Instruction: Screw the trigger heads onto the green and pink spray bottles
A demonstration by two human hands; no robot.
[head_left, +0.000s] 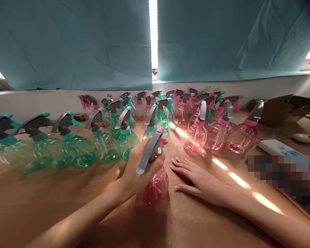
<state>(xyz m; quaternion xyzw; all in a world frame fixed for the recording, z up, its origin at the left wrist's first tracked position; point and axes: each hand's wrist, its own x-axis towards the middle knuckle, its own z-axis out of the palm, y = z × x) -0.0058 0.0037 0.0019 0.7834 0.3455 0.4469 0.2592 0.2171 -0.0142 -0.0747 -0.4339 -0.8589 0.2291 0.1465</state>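
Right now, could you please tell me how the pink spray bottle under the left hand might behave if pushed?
The pink spray bottle looks see-through and seems empty, so it is probably light. Its round body under a tall trigger head suggests it may tip rather than slide. The left hand wraps the head, likely a stiff grip point.

Gripping a pink spray bottle [155, 186] with the left hand [141, 168], right hand [196, 179] flat on the table [67, 199] beside it; green bottles [103, 146] and pink bottles [219, 134] behind.
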